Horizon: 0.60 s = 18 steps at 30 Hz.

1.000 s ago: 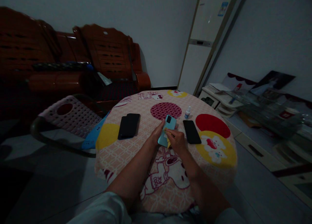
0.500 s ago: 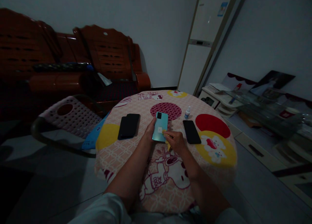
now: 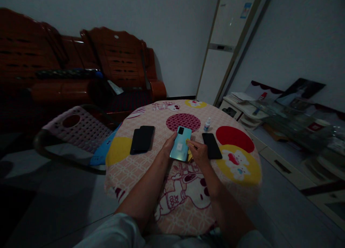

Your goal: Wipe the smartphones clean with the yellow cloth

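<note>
My left hand (image 3: 169, 144) holds a teal phone (image 3: 180, 144) back side up above the round table (image 3: 134, 161), gripping its left edge. A dark camera block sits at the phone's top and a small pale sticker near its middle. My right hand (image 3: 198, 152) pinches a small yellow cloth (image 3: 190, 155) against the phone's right edge. A black phone (image 3: 212, 146) lies flat just to the right of my right hand. Two stacked black phones (image 3: 142, 139) lie on the table to the left.
A small white bottle (image 3: 207, 124) stands behind the hands. The table wears a cartoon-print cloth. A pink perforated chair (image 3: 78, 127) stands at the left, a wooden sofa (image 3: 81, 72) behind it, and a low cabinet with cluttered shelves (image 3: 283, 115) at the right.
The teal phone has been turned and shifted between my hands: first tilted right, then swung left, now back near centre. My right hand with the yellow cloth has moved up along its right edge.
</note>
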Each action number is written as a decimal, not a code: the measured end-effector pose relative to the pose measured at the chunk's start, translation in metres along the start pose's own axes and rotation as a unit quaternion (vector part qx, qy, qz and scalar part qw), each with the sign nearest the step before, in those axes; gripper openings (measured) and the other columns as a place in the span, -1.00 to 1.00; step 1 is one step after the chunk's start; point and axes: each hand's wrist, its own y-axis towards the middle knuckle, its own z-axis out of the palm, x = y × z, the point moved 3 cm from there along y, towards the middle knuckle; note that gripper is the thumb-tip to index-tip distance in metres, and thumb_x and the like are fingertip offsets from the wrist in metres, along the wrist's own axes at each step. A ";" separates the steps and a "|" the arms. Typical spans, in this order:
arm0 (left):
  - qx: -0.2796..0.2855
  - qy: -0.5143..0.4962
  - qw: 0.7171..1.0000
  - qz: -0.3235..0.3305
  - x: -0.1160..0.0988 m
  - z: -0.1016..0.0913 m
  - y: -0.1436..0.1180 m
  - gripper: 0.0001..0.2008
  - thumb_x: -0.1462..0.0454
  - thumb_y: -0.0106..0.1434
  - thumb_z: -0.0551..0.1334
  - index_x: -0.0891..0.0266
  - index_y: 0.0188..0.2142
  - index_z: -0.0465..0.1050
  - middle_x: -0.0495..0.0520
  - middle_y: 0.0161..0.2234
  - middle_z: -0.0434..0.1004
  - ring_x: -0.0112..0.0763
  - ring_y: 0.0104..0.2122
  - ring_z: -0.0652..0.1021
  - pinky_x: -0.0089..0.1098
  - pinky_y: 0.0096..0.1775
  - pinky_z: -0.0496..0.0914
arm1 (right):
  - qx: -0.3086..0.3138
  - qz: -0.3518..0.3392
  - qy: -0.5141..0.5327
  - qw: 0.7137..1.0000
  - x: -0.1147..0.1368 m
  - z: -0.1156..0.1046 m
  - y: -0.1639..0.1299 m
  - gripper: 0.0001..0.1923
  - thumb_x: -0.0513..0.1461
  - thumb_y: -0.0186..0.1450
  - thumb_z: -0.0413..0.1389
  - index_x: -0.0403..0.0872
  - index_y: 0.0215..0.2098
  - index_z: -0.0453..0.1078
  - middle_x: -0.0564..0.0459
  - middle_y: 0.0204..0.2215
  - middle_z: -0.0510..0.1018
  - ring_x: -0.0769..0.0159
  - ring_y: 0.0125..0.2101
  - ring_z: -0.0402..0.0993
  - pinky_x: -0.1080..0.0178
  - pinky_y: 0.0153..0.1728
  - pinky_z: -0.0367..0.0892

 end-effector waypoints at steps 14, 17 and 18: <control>0.044 -0.072 0.996 0.033 -0.010 -0.011 0.001 -0.35 -0.04 0.34 -0.14 0.49 0.05 0.33 0.34 -0.27 0.56 -0.16 -0.33 0.59 -0.19 -0.25 0.47 | 0.107 -0.007 -0.001 0.994 0.014 0.019 -0.010 -0.78 -0.24 0.20 0.11 -0.07 -0.25 0.58 0.00 -0.29 0.65 0.14 -0.27 0.59 0.21 -0.24 0.44; 0.039 -0.077 0.996 0.039 -0.012 -0.012 0.001 -0.36 -0.04 0.34 -0.13 0.47 0.08 0.32 0.34 -0.25 0.56 -0.17 -0.32 0.59 -0.17 -0.22 0.46 | 0.117 -0.004 0.007 0.993 0.015 0.019 -0.011 -0.79 -0.25 0.19 0.12 -0.03 -0.26 0.58 0.03 -0.29 0.65 0.15 -0.27 0.59 0.21 -0.25 0.45; 0.039 -0.072 0.996 0.039 -0.013 -0.013 0.002 -0.35 -0.05 0.33 -0.13 0.47 0.08 0.32 0.34 -0.25 0.56 -0.16 -0.31 0.59 -0.16 -0.22 0.46 | 0.120 -0.004 0.007 0.993 0.016 0.019 -0.011 -0.79 -0.25 0.19 0.12 -0.02 -0.26 0.58 0.03 -0.28 0.65 0.15 -0.26 0.59 0.21 -0.24 0.45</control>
